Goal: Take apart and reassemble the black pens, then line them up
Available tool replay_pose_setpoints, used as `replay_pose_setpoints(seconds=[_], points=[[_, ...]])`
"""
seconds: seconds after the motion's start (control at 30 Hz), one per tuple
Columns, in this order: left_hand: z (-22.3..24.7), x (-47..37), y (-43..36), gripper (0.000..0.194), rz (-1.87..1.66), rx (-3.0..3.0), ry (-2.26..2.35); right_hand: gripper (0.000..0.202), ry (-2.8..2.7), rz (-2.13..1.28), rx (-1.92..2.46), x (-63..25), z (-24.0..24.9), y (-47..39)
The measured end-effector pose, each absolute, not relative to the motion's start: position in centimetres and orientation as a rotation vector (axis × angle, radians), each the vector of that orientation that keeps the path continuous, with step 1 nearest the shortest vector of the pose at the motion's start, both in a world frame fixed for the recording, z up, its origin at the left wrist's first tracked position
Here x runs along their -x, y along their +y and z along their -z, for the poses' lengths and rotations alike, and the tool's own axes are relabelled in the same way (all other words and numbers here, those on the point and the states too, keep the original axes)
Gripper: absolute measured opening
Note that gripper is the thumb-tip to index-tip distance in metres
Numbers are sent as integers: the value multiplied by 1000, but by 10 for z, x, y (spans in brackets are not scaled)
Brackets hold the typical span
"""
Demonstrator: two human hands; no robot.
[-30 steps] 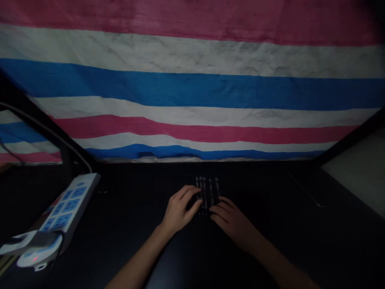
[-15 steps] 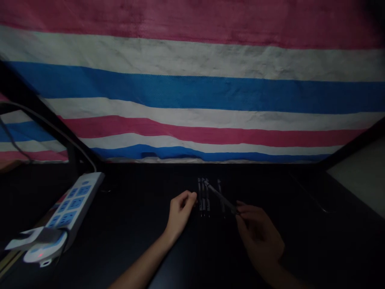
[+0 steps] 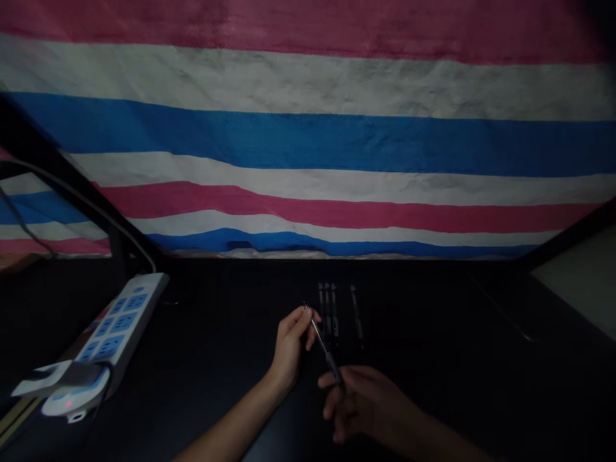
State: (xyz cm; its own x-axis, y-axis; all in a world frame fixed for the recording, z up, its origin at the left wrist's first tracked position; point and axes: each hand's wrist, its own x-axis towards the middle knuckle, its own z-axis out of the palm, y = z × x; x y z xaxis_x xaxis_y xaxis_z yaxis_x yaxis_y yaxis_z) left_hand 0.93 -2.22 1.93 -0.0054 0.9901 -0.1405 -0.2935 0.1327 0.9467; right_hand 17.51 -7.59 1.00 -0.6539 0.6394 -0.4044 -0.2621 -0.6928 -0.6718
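A dark pen (image 3: 320, 339) with a lighter, shiny upper section is held slanting between my two hands, its far end up and to the left. My left hand (image 3: 289, 343) pinches it near that far end, thumb on top. Around the lower, darker end are the fingers of my right hand (image 3: 368, 404), curled, with the thumb mostly hidden in the gloom. Just beyond the held pen, three similar pens (image 3: 334, 311) lie side by side on the black table (image 3: 231, 359). One separate pen (image 3: 357, 314) lies to their right, roughly parallel.
A white power strip (image 3: 126, 333) with blue socket faces, a plug (image 3: 72, 378) and a small red light stands at the left. Behind the table hangs a striped red, white and blue sheet (image 3: 337, 144). Dark frame bars edge both sides. The light is dim.
My right hand has moved left and toward me, swinging the pen so that it slants the same way but lower. My left hand has taken hold of the pen's far end.
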Motion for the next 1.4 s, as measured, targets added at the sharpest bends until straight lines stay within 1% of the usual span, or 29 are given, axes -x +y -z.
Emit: replay_pose_setpoints(seconds=[0.1, 0.23, 0.3, 0.4, 0.5, 0.63, 0.77, 0.83, 0.93, 1.07, 1.2, 1.3, 1.4], points=[[-22, -10, -25, 37, -1247, -890, 1061, 45, -910, -2331, 914, -176, 0, -78], [-25, -10, -30, 36, -1252, -937, 1096, 32, -996, -2229, 1079, -177, 2, -79], [-25, -10, -31, 35, -1247, -972, 1105, 29, -1017, -2178, 1126, -177, 0, -79], [-22, -10, -32, 35, -1261, -1002, 1075, 30, -1037, -2176, 1092, -177, -6, -80], [-20, -9, -29, 34, -1282, -972, 1052, 32, -961, -2274, 1004, -178, -10, -78], [-19, -8, -26, 33, -1302, -913, 1057, 44, -839, -2373, 963, -178, -10, -76], [-18, -7, -24, 33, -1293, -889, 1040, 31, -877, -2334, 983, -179, -10, -76], [-17, -7, -24, 32, -1290, -882, 1031, 32, -870, -2351, 971, -179, -11, -76], [-17, -7, -23, 32, -1285, -879, 1019, 38, -869, -2367, 967, -180, -13, -75], [-18, -7, -22, 32, -1278, -888, 1016, 26, -903, -2336, 987, -180, -15, -74], [-18, -6, -22, 32, -1280, -899, 1014, 34, -894, -2378, 964, -180, -17, -73], [-16, -6, -23, 32, -1281, -892, 1011, 29, -922, -2366, 998, -180, -15, -74], [-14, -6, -23, 32, -1291, -899, 1016, 34, -903, -2381, 981, -180, -11, -74]])
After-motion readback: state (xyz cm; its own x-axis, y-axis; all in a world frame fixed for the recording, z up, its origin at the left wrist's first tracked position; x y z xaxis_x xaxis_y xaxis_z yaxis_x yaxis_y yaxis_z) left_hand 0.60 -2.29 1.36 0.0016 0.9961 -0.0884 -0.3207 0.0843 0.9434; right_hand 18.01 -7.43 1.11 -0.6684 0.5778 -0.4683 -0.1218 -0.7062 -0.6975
